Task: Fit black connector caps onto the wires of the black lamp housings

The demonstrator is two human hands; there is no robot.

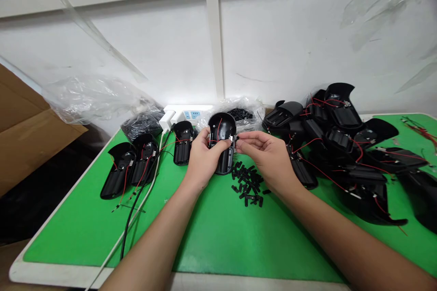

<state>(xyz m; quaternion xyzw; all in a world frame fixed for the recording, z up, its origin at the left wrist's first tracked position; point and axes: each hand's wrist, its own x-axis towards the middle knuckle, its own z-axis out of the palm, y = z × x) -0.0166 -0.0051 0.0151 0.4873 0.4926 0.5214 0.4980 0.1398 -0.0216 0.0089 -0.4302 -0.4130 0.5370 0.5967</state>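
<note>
Holding left hand: the left hand (205, 157) clasps a black plastic housing with a rounded top (225, 129), thumb across its inner face, fingers behind; whether its lower end meets the green-topped white table (211, 245) I cannot tell.
Right hand: the right hand (266, 150) has thumb and forefinger close together at the housing's right edge; whether that grip pinches a small part is too dark to tell.
Slip risk: a light left grip could let the smooth-looking housing twist under sideways pressure from the right fingertips.
Wire risk: the thin red wire (219, 128) inside the housing could snag on the left thumb and strain its joint.
Scatter risk: a low right wrist could sweep the loose heap of small black plastic pieces (249, 182) just beside it.
Cable risk: a leftward elbow could drag the black cable (128, 229) and the white cable (118, 241), tugging the housings near them.
Housings: one in hand; three similar black wired housings (146, 170) to the left; roughly ten or more in the tangled black pile (358, 175) to the right, overlapping too much to count.
Small pieces: dozens, uncountable.
Power strip: one, white plastic (184, 109).
Cables: one black, one white.
</note>
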